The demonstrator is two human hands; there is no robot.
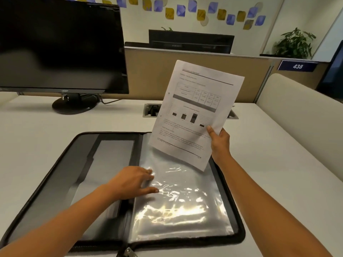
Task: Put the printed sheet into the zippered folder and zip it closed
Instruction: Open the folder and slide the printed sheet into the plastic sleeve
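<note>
The zippered folder (61, 184) lies open flat on the desk (37, 138) before you. Your left hand (132, 182) rests with fingers spread on its clear plastic sleeve (178, 210). Your right hand (220, 140) pinches the printed sheet (194, 112) by its lower right edge, tilted above the folder's far right side.

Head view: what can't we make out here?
- Printed sheet: text too small and blurred to read.
- Zippered folder: zipper pull cut off by the bottom edge.
- Clear sleeves: glare hides their opening.
- Left hand: covers the sleeves' inner edge.
- Right hand: fingers hidden behind the sheet.
</note>
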